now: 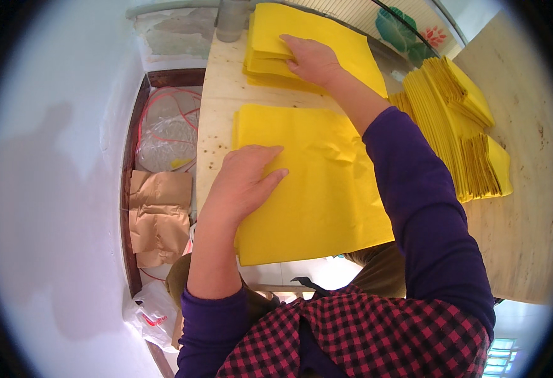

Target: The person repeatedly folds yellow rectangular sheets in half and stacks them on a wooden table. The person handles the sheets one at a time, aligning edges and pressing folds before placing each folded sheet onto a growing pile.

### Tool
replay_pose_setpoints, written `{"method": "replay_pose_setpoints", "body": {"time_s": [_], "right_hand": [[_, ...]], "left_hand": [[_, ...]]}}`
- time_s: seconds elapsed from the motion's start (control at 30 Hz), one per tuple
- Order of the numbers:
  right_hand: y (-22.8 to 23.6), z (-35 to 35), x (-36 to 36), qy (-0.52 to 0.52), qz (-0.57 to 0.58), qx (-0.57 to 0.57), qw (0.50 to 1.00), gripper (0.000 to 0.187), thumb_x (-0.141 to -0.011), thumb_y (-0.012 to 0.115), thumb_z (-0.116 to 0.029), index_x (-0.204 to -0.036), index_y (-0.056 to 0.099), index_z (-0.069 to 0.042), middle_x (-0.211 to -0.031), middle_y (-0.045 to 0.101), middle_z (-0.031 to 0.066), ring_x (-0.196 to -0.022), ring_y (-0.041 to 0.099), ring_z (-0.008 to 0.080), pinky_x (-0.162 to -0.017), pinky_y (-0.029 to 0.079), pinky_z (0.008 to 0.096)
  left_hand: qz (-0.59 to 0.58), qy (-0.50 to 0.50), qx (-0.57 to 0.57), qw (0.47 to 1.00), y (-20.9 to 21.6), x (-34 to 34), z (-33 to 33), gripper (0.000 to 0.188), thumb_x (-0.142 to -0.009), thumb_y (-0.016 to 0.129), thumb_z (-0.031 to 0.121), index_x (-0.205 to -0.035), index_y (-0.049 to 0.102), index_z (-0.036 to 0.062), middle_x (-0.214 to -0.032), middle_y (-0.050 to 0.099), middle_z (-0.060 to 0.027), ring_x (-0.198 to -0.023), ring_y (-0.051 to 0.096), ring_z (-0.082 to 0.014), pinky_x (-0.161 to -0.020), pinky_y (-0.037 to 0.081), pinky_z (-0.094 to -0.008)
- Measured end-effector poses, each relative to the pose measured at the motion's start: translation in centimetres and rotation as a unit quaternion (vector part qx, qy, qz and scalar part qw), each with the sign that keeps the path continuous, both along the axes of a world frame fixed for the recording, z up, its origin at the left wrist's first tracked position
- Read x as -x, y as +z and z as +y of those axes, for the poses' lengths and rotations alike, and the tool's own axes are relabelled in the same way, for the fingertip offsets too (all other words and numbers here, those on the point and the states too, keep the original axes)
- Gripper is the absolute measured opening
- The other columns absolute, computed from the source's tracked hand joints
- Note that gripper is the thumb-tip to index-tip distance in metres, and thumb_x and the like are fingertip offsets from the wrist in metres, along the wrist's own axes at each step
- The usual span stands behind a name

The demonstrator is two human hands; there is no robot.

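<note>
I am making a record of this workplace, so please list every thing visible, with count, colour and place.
Near pile of sheets: 1, yellow, table's near edge
Far pile of sheets: 1, yellow, beyond it
Folded sheets: uncountable, yellow, right
Table: possibly several, pale wood, under sheets
Container: 1, greyish, far left corner
Leaf picture: 1, green, top right
Plastic: count unclear, clear, left
Crumpled paper: 1, brown, left
Bag: 1, white, lower left
Wall: white, far left
Trousers: brown, below table
Checked garment: red-black, bottom
Sleeves: 2, purple, forearms
Left hand: 1, bare, near pile
Right hand: 1, bare, far pile
</note>
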State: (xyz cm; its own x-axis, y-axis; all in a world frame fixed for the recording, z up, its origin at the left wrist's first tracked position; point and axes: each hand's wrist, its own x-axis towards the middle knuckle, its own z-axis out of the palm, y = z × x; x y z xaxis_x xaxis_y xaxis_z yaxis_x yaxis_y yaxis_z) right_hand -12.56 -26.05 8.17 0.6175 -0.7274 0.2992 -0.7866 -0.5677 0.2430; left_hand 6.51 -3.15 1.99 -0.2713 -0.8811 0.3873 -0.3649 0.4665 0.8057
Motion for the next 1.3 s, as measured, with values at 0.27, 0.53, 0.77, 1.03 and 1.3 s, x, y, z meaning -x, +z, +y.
{"method": "replay_pose_setpoints", "body": {"time_s": [0.27,0.53,0.77,1.03,1.3], "right_hand": [[-0.5,-0.1,-1.3,0.03,0.025,0.077,0.996,0.041,-0.082,0.062,-0.024,-0.119,0.05,-0.01,-0.109,0.064,0.0088,-0.1,0.062,0.0279,-0.081,0.051,0.0407],[0.5,-0.9,-1.5,-0.004,0.004,0.129,0.992,0.052,-0.08,0.062,-0.019,-0.129,0.045,-0.011,-0.116,0.061,0.0073,-0.103,0.059,0.0257,-0.081,0.052,0.039],[-0.9,-1.3,-2.2,-0.025,0.005,0.107,0.994,0.046,-0.084,0.06,-0.02,-0.127,0.046,-0.011,-0.119,0.06,0.0085,-0.107,0.059,0.0268,-0.081,0.052,0.0403],[3.7,-4.3,1.9,-0.084,-0.109,0.096,0.986,0.035,-0.089,0.058,-0.028,-0.118,0.05,-0.01,-0.093,0.066,0.0159,-0.087,0.063,0.0367,-0.074,0.05,0.0457],[8.1,-0.2,3.4,-0.056,-0.147,0.09,0.983,0.031,-0.09,0.052,-0.018,-0.117,0.052,-0.004,-0.096,0.063,0.026,-0.09,0.061,0.0423,-0.074,0.048,0.0514]], "left_hand": [[0.006,-0.002,-0.005,1.0,0.2,0.0,-0.1,0.036,-0.082,0.066,0.022,-0.111,0.062,-0.0002,-0.096,0.064,-0.0204,-0.094,0.059,-0.0377,-0.085,0.045,-0.0435],[0.014,0.01,0.004,1.0,0.4,0.1,-0.2,0.035,-0.082,0.066,0.021,-0.109,0.063,-0.0006,-0.093,0.064,-0.02,-0.091,0.06,-0.0373,-0.082,0.046,-0.0435],[-0.013,0.021,-0.023,0.999,0.8,0.2,-0.3,0.036,-0.083,0.067,0.016,-0.114,0.062,-0.0003,-0.101,0.066,-0.019,-0.095,0.062,-0.0354,-0.084,0.049,-0.0393],[-0.014,0.027,-0.022,0.999,1.0,0.3,-0.3,0.034,-0.082,0.067,0.017,-0.112,0.063,-0.0001,-0.098,0.066,-0.0196,-0.094,0.062,-0.0361,-0.083,0.049,-0.0407],[0.094,0.045,-0.066,0.992,1.8,0.9,-0.2,0.036,-0.09,0.062,0.019,-0.121,0.06,0.0015,-0.113,0.065,-0.0171,-0.106,0.062,-0.0297,-0.09,0.048,-0.0376]]}}
